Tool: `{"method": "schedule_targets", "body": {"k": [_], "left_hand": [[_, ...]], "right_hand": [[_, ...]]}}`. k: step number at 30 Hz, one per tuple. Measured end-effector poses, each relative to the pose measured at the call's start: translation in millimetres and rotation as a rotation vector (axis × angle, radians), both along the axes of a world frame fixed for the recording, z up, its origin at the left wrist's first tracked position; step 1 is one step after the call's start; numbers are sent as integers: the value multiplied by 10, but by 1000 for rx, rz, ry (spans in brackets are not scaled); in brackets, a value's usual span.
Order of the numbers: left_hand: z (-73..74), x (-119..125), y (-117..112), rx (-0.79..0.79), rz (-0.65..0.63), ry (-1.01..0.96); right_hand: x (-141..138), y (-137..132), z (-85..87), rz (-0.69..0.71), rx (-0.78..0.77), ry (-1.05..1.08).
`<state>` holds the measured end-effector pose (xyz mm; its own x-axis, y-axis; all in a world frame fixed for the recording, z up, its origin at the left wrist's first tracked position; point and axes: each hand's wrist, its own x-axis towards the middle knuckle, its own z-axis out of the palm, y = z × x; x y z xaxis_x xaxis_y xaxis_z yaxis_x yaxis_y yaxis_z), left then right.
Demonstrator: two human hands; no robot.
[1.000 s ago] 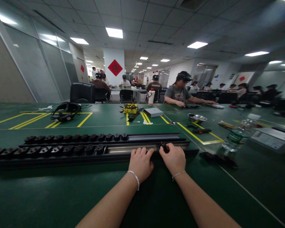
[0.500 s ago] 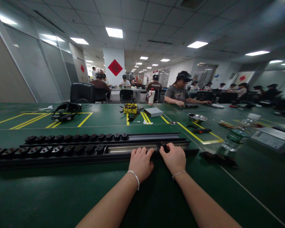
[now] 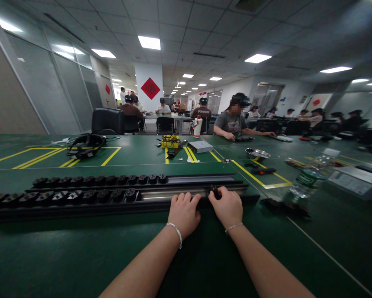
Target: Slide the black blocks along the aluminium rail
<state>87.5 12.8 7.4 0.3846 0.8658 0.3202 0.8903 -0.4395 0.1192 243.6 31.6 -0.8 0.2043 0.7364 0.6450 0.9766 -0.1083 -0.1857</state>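
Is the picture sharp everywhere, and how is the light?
Head view: ceiling panels light the room evenly, with soft shadows; left hand, right hand and rail are sharp; the bottle near the right edge is smeared; the wide lens stretches the edges.

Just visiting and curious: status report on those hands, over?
Left hand resting on near rail. Right hand gripping black module in its slot. Water bottle apart, rightward.
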Motion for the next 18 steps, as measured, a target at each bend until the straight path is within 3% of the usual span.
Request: {"method": "schedule_targets", "body": {"k": [18], "left_hand": [[19, 0, -10, -23, -3, -3]], "right_hand": [[32, 5, 4, -11, -5, 13]]}}
